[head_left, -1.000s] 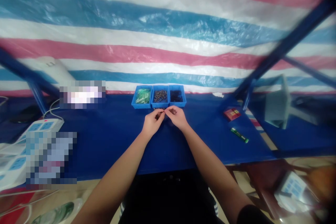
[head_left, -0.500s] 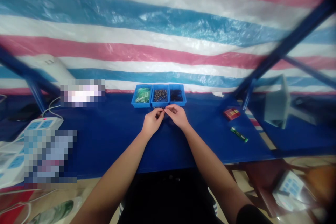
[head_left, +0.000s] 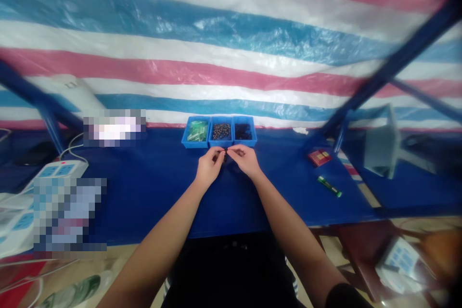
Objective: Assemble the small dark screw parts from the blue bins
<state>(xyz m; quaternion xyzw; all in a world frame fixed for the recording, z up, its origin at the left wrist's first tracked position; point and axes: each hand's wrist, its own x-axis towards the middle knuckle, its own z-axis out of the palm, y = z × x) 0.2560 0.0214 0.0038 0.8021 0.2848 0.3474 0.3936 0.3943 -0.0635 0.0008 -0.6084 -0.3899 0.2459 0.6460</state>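
Observation:
My left hand and my right hand meet fingertip to fingertip just in front of three blue bins. Both are closed in a pinch. A small dark piece shows between the fingertips, too small to name. Behind them, the left bin holds green-and-clear plastic packets. Small brown and gold bead-like pieces fill the middle bin. In the right bin lie tiny black pieces.
A red box and a green tube-shaped packet lie right on the blue table. To the left are a white power strip with cables and blurred-out items. Blue metal bars slant at both sides.
The fingertips have parted slightly, and more of the small dark piece shows between them. The bins and other things stay where they were.

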